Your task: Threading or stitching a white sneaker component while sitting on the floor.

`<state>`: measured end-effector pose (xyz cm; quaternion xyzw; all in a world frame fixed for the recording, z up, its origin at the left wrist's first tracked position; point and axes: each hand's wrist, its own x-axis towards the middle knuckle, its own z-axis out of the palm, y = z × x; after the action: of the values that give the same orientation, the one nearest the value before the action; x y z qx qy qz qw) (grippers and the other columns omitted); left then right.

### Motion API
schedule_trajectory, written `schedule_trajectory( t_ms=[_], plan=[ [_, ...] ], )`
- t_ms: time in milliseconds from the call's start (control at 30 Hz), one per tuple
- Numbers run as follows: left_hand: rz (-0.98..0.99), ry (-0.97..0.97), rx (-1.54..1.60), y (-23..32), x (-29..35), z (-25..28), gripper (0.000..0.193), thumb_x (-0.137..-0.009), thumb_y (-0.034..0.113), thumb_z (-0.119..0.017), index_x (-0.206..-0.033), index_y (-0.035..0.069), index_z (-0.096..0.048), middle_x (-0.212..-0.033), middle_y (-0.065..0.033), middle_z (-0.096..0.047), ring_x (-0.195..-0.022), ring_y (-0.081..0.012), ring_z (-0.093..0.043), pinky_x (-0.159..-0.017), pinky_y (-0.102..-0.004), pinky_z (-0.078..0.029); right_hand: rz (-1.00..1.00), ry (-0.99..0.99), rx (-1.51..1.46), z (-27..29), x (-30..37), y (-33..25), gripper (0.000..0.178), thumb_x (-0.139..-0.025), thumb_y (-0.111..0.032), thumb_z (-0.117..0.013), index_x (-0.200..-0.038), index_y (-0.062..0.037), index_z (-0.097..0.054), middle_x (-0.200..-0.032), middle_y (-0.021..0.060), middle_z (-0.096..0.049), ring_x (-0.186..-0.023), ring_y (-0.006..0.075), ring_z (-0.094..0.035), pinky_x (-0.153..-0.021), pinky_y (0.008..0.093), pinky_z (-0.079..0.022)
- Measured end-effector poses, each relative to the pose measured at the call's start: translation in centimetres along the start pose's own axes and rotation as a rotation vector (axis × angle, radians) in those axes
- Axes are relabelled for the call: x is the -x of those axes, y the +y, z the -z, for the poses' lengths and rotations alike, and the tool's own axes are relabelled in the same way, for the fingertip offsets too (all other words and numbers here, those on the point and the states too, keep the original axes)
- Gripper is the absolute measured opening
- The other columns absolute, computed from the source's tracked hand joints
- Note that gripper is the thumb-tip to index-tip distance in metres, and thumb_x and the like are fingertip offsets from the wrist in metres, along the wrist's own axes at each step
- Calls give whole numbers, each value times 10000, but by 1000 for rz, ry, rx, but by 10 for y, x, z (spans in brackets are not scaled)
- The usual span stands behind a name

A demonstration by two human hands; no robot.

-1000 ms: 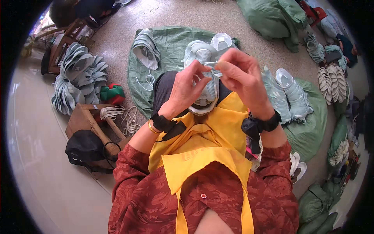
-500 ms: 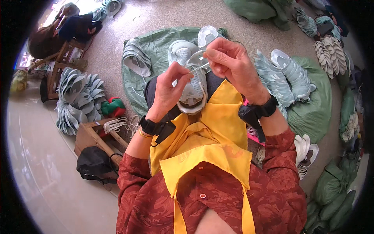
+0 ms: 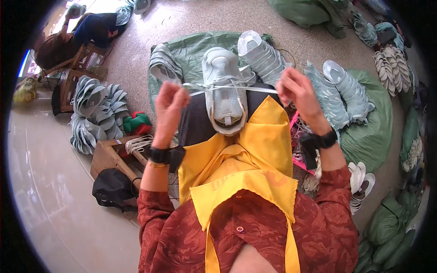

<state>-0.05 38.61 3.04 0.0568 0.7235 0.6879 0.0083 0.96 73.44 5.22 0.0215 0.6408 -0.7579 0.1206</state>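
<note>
A pale grey-white shoe upper (image 3: 224,107) rests on my lap, its heel opening toward me. A white shoelace (image 3: 257,89) stretches taut across the upper, one side running to each hand. My left hand (image 3: 170,102) is closed on the lace at the left of the shoe, and a loose bit of lace shows by its fingers. At the right, my right hand (image 3: 296,88) pinches the other side of the lace, its fingers bent. A yellow apron (image 3: 266,129) covers part of my dark trousers below the shoe.
Nested stacks of pale uppers stand beyond the shoe (image 3: 264,59), at right (image 3: 348,93) and at left (image 3: 93,109). Green sacking (image 3: 195,43) lies under some. A wooden stool (image 3: 111,157) bears white laces (image 3: 139,144). A pink basket (image 3: 298,150) sits beside my right leg.
My hands have moved from close together above the shoe to wide apart on either side of it. The lace between them is now drawn out sideways.
</note>
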Motion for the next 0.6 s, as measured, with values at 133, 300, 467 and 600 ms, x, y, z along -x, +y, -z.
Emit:
schedule_trajectory(
  t_ms=[133, 300, 467, 600],
  plan=[
    [220, 362, 46, -10, 13, 111, 82, -991, 83, -616, -916, 80, -582, -796, 25, -546, -667, -59, -471, -600, -220, -407, -107, 195, -134, 96, 32, 40, 181, -1023, -166, -546, -856, -117, -496, -735, -20, -510, -560, 61, -421, -472, 218, -337],
    [287, 555, 257, -37, 55, 279, 59, -964, 63, -644, -928, 48, -599, -809, 13, -572, -656, -56, -495, -567, -204, -410, -86, 482, -469, 263, 86, 81, 148, -1019, -121, -541, -878, -103, -501, -797, 5, -511, -608, 84, -419, -515, 222, -351],
    [408, 407, -220, -33, 47, 215, 95, -968, 107, -664, -956, 34, -604, -872, -23, -637, -727, -79, -585, -584, -240, -472, -75, 664, -198, 269, 94, 98, 123, -1008, -169, -576, -908, -98, -565, -782, 28, -601, -620, 94, -502, -538, 245, -417],
    [59, 310, -697, -26, 31, 109, 232, -883, 105, -759, -1020, 17, -595, -944, -69, -648, -826, -169, -649, -677, -291, -540, -122, 462, 423, 150, 46, 72, 144, -993, -196, -645, -1014, -60, -688, -881, 25, -709, -620, 48, -574, -542, 209, -479]
  ],
)
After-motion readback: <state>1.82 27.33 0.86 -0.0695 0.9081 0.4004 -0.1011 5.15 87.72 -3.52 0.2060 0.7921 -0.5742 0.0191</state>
